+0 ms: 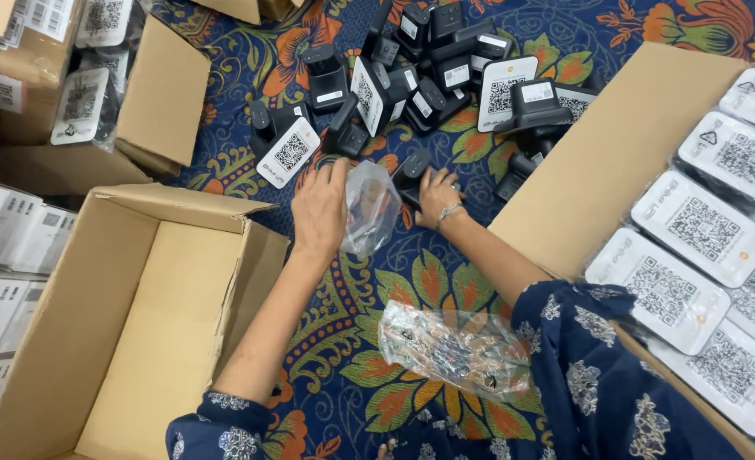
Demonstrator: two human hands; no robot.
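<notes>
My left hand holds a clear plastic bag upright over the patterned floor cloth. My right hand grips a black device right beside the bag's open side. Just beyond both hands lies a heap of several black devices with white code-printed plates. A crumpled stack of clear bags lies on my lap area, near my right sleeve.
A large cardboard box with nothing inside stands open at the lower left. Another cardboard box at the right holds several bagged white plates. More boxes and bagged devices sit at the upper left. White small boxes line the left edge.
</notes>
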